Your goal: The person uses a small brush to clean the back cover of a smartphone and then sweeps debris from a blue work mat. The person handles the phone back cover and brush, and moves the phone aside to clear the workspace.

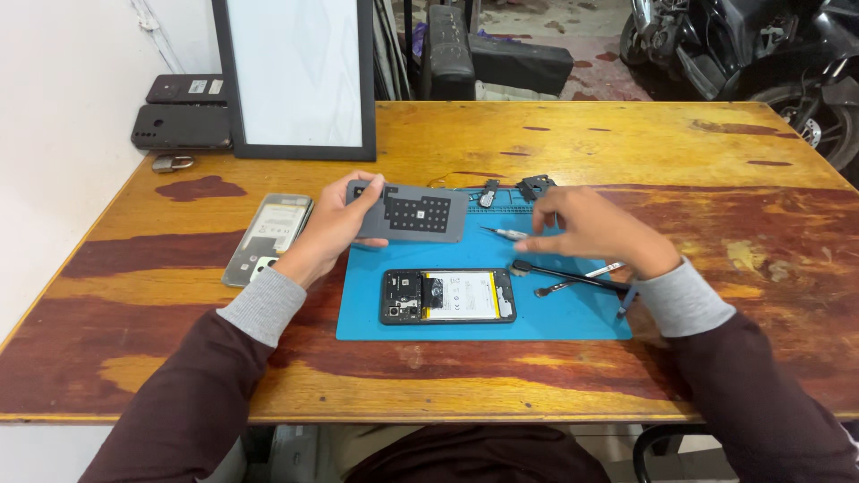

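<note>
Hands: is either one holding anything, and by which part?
The left hand holds a grey perforated panel by its left end, above the blue mat. The right hand holds nothing visible, fingers spread over the mat.

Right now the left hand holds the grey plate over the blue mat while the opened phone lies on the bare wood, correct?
Not quite. The head view shows the opened phone lying on the blue mat, not bare wood. The left hand does hold the grey plate.

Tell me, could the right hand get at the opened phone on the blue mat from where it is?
Probably yes: the right hand hovers just above the opened phone, with only bare blue mat between them.
</note>
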